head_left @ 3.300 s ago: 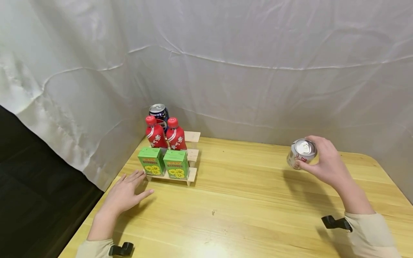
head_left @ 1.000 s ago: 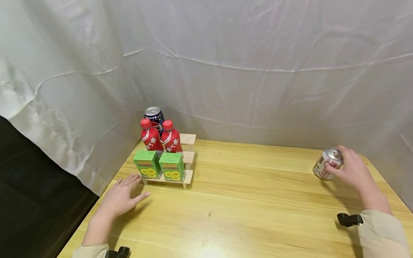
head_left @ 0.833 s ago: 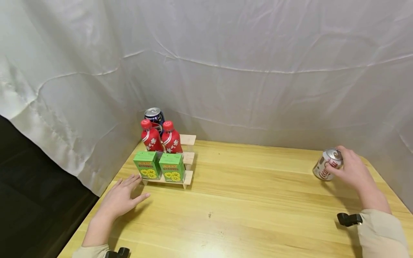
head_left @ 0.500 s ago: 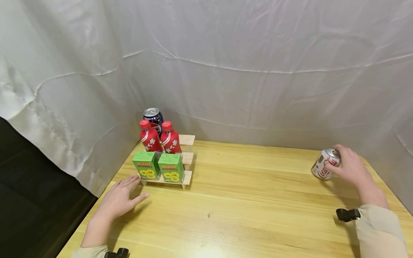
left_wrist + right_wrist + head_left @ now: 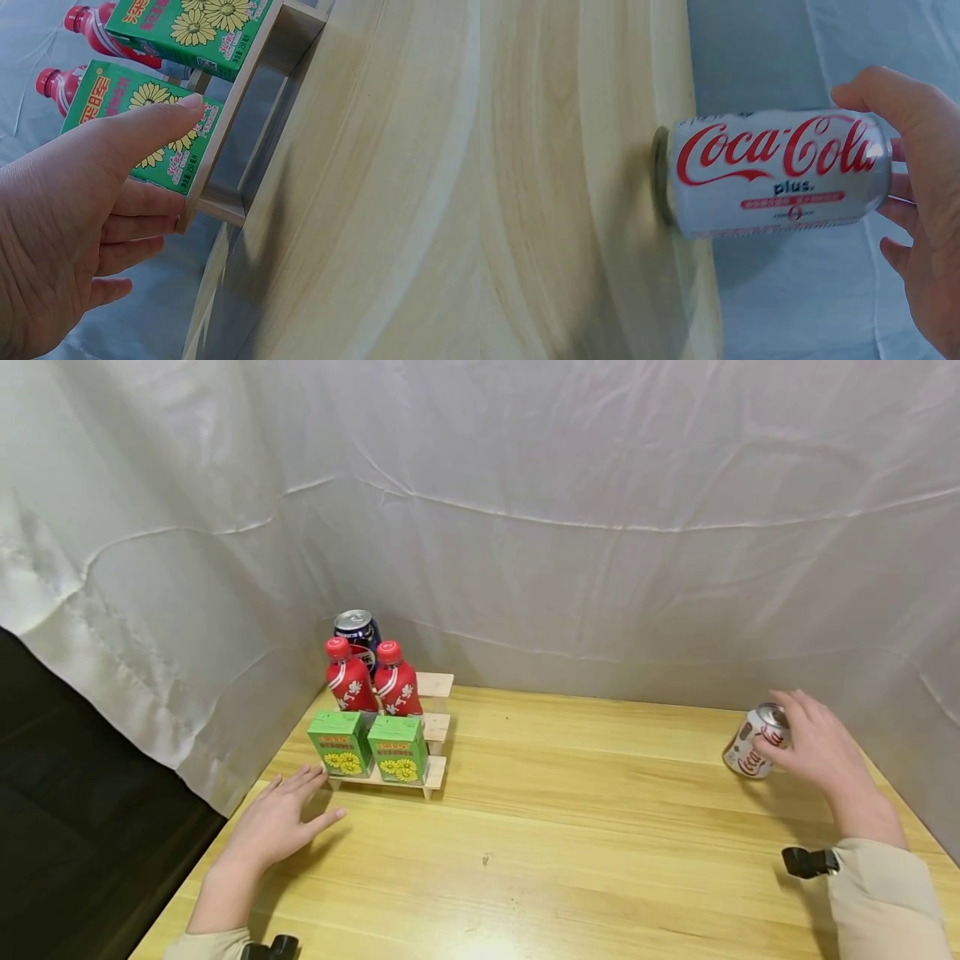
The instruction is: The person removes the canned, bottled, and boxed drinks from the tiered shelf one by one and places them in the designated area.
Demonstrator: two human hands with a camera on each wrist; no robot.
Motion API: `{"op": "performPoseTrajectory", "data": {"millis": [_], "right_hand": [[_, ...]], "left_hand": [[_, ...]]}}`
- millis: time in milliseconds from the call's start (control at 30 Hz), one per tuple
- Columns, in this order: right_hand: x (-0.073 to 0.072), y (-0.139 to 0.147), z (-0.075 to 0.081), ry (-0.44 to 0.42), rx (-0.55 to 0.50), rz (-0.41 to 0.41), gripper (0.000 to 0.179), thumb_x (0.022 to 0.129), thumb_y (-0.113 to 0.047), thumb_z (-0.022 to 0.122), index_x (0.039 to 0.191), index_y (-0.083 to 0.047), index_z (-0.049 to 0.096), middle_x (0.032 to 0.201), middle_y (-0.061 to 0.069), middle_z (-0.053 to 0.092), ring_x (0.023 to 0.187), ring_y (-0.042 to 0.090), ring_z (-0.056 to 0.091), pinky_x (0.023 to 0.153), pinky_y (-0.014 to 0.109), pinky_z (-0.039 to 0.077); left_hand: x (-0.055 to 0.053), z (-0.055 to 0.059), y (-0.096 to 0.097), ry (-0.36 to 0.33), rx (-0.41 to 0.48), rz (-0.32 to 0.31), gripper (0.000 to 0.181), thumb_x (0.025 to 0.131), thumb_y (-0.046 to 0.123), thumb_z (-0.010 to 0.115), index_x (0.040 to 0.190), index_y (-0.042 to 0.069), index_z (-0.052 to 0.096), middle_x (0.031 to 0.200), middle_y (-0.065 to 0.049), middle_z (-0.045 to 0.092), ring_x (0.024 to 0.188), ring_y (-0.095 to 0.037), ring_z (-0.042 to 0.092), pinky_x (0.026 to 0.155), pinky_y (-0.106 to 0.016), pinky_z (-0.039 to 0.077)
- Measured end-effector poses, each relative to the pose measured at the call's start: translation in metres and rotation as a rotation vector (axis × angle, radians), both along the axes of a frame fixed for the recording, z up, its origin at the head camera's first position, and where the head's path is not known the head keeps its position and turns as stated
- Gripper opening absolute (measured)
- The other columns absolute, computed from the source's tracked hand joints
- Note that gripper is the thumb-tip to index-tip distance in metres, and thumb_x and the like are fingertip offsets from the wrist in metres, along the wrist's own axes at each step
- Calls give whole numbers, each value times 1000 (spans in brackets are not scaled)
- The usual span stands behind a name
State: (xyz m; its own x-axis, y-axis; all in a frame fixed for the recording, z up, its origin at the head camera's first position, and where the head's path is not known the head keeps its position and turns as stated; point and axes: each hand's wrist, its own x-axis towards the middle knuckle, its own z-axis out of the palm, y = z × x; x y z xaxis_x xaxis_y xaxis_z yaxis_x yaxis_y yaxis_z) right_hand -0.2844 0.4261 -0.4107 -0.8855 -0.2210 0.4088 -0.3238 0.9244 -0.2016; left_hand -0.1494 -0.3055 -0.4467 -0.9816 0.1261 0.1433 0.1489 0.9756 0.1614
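A silver Coca-Cola can [image 5: 756, 741] stands upright on the table at the right. My right hand [image 5: 813, 745] is around its top with the fingers loosened; in the right wrist view the thumb [image 5: 870, 88] is lifted off the can's side and the other fingers are partly hidden behind the top. On the left, my left hand [image 5: 276, 820] has its fingers spread and holds nothing. Its fingertips are right at the left front corner of a small stepped wooden rack [image 5: 437, 772]. Two green drink cartons [image 5: 398, 752] stand on the rack's lowest step.
Two red bottles [image 5: 397, 683] stand on the rack's middle step, and a dark blue can [image 5: 357, 631] on the top step behind them. A pale cloth [image 5: 585, 568] hangs behind the wooden table [image 5: 570, 827] and along its left side. Black cloth [image 5: 90, 810] hangs at far left.
My right hand carried the Coca-Cola can to the right and down onto the table, then its fingers loosened from it. The left hand stayed by the rack.
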Motion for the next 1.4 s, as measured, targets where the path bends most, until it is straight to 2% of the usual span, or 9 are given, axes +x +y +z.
{"op": "performPoseTrajectory", "data": {"millis": [167, 333, 400, 600, 867, 967, 1233, 1400], "right_hand": [[3, -11, 10, 35, 41, 21, 82, 82, -35, 73, 146, 1, 36, 139, 32, 41, 129, 53, 34, 111, 67, 25], [8, -24, 19, 48, 79, 42, 86, 84, -39, 72, 151, -4, 31, 142, 29, 41, 137, 50, 30, 123, 58, 14], [9, -29, 22, 72, 91, 62, 86, 83, -39, 73, 151, -5, 33, 142, 29, 41, 138, 49, 31, 124, 55, 13], [10, -51, 29, 127, 129, 107, 85, 81, -40, 75, 150, -9, 37, 142, 25, 44, 139, 45, 33, 121, 57, 22], [10, -84, 38, 142, 122, 173, 83, 78, -38, 78, 147, -10, 41, 143, 22, 46, 138, 43, 36, 118, 57, 27], [8, -95, 38, 155, 124, 205, 83, 78, -37, 79, 147, -10, 42, 143, 21, 46, 138, 43, 37, 118, 56, 28], [-1, -128, 32, 259, 133, 339, 81, 74, -36, 79, 143, -8, 47, 138, 19, 53, 132, 43, 44, 109, 58, 38], [-6, -147, 28, 262, 130, 371, 81, 73, -35, 79, 143, -9, 47, 138, 18, 54, 133, 43, 44, 112, 57, 36]], "left_hand": [[0, 0, 0, 2, 1, 1, 77, 89, 58, 60, 138, 0, 52, 147, -21, 48, 139, -41, 41, 116, -62, 27], [0, 0, 0, 7, -3, -5, 76, 89, 57, 60, 138, 0, 53, 146, -21, 49, 138, -41, 42, 116, -62, 28], [0, 0, 0, 7, -3, -7, 76, 89, 57, 60, 137, -1, 53, 146, -21, 49, 138, -42, 42, 116, -62, 28], [0, -1, 1, 7, -3, -6, 76, 89, 58, 60, 137, -1, 53, 146, -21, 49, 137, -42, 42, 115, -62, 29], [0, 0, 2, 13, 1, -5, 76, 89, 57, 61, 137, 0, 53, 146, -21, 49, 138, -42, 42, 116, -62, 28], [0, 0, 1, 20, -2, -5, 76, 88, 57, 61, 137, 0, 53, 146, -21, 49, 137, -41, 43, 116, -62, 28], [0, -1, -1, 11, -6, -5, 76, 88, 57, 61, 138, 1, 53, 147, -20, 48, 138, -41, 42, 116, -62, 28], [0, -1, 0, 14, -7, -6, 76, 88, 58, 61, 138, 1, 53, 146, -20, 49, 138, -41, 42, 116, -62, 29]]}}
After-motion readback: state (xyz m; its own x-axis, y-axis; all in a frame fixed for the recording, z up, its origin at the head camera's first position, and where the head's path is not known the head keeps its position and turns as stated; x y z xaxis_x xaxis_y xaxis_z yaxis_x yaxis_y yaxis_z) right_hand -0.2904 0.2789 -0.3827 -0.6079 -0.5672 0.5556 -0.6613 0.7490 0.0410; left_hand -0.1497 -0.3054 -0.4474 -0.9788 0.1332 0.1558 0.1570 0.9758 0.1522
